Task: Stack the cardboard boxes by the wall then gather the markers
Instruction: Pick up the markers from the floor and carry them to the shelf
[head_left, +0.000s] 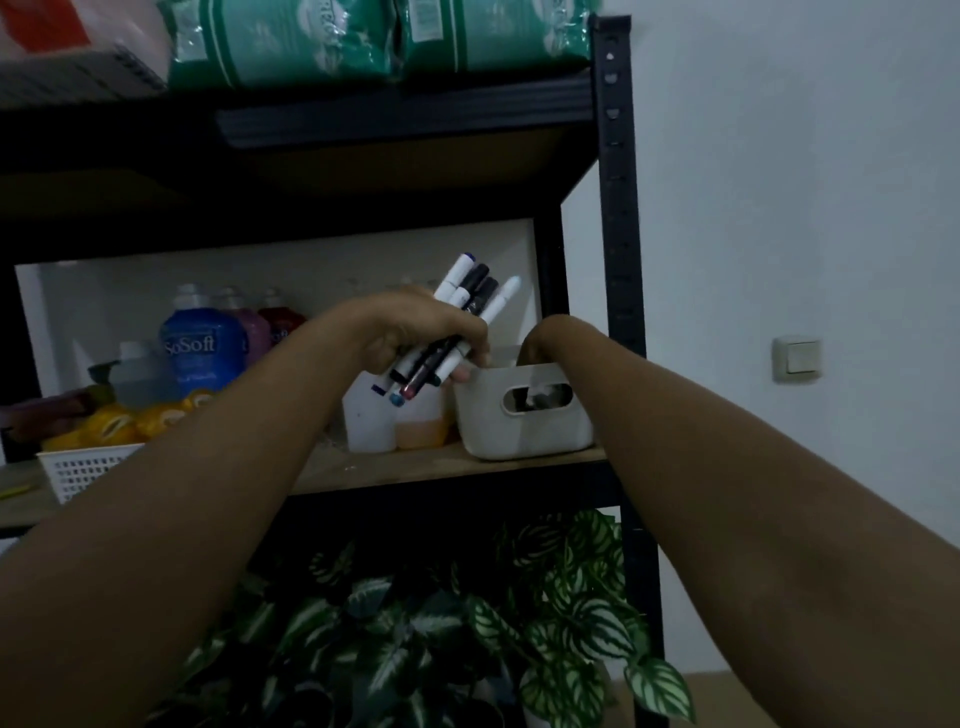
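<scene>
Dim shelving (332, 470) against a pale wall carries a white bin (524, 415), into which the right hand (537, 340) dips, fingers hidden, seemingly after more markers, while the left hand (415, 332) grips a bundle of markers (467, 301) beside it.

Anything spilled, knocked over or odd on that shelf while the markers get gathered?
Nothing stands out. The left hand grips a bundle of markers; the right hand reaches into the white bin, fingers hidden. The bottles stand upright on the shelf.
</scene>
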